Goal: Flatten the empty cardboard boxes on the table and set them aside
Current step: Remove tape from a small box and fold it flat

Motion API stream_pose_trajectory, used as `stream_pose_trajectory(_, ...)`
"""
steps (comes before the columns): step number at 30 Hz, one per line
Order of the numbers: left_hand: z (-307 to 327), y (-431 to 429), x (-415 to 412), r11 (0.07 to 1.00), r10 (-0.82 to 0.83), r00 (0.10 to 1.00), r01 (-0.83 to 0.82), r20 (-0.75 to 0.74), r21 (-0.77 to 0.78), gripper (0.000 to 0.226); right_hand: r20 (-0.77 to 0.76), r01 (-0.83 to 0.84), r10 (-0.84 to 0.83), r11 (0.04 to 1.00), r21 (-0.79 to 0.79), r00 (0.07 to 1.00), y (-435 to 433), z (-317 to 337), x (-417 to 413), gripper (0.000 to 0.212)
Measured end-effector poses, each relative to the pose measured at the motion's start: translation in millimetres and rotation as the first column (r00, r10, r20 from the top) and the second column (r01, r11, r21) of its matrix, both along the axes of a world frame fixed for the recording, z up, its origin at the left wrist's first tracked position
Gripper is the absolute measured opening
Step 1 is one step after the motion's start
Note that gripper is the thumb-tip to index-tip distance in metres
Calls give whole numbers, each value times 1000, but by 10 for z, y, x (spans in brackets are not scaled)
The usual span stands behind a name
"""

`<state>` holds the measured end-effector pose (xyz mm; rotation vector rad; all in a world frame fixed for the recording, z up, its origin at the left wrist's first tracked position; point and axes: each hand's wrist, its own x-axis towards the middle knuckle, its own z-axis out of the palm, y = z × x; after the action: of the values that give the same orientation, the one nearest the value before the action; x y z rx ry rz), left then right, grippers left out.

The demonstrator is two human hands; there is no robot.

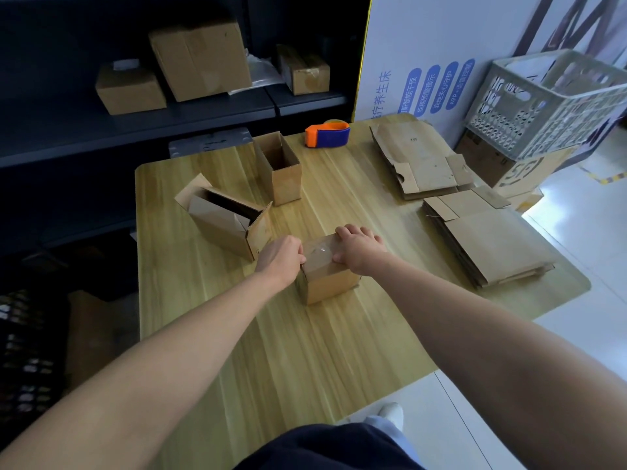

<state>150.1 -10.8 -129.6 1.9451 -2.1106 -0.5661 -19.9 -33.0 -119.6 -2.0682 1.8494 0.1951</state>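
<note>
Wooden counter (305,351) before dark shelves (135,130) carries a small closed box (325,283) at its middle. The left hand (280,256) grips the box's top left edge with curled fingers; the right hand (359,247) curls over the top, thumb at the clear tape (319,252). Probably the tape must be split first: hold the box firm, pull along the seam. The flat stacks (492,245) lie right of the box

Place: we read it as a stockroom or packing area.
Shelving: we note dark shelves (135,125) holding closed cartons (200,59).
Table: wooden table (305,351) bears a tape dispenser (327,134) and flat cardboard stacks (424,161).
Beside it: plastic crate (556,106) on a printed box (509,166), before a printed panel (424,45).
</note>
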Motion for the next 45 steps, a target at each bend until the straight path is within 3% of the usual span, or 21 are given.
stream_pose_trajectory(7,70,-23,-6,993,-84,995,78,58,91,12,-3,10,-10,1000,-4,1000,-9,-26,1,57)
stream_pose_trajectory(10,90,-60,-4,985,-170,977,168,126,28,15,12,2,-2,1000,2,1000,-9,-26,-14,57)
stream_pose_trajectory(13,75,-72,-27,978,-204,977,206,62,-18,36,40,-16,15,999,30,999,-17,-28,-28,59)
stream_pose_trajectory(15,61,-47,-95,984,-175,985,175,11,-35,45,64,-20,18,999,41,998,-19,-36,-32,59)
stream_pose_trajectory(20,47,-37,-329,991,-78,989,91,127,-100,57,101,-22,19,999,34,995,-43,-18,-102,48)
stream_pose_trajectory(31,10,-94,-370,992,-67,993,77,97,-101,30,106,-7,4,999,35,994,-111,-36,-95,46)
stream_pose_trajectory(36,-63,-110,-261,997,-58,992,53,-110,-53,34,130,14,-19,999,40,991,-123,-61,-106,46)
stream_pose_trajectory(41,-93,-110,-229,997,-37,976,22,-213,-71,28,140,35,-42,998,47,989,-123,-80,-107,48)
stream_pose_trajectory(45,-128,-86,-235,995,-37,978,17,-207,-98,23,148,37,-44,998,51,988,-114,-67,-98,47)
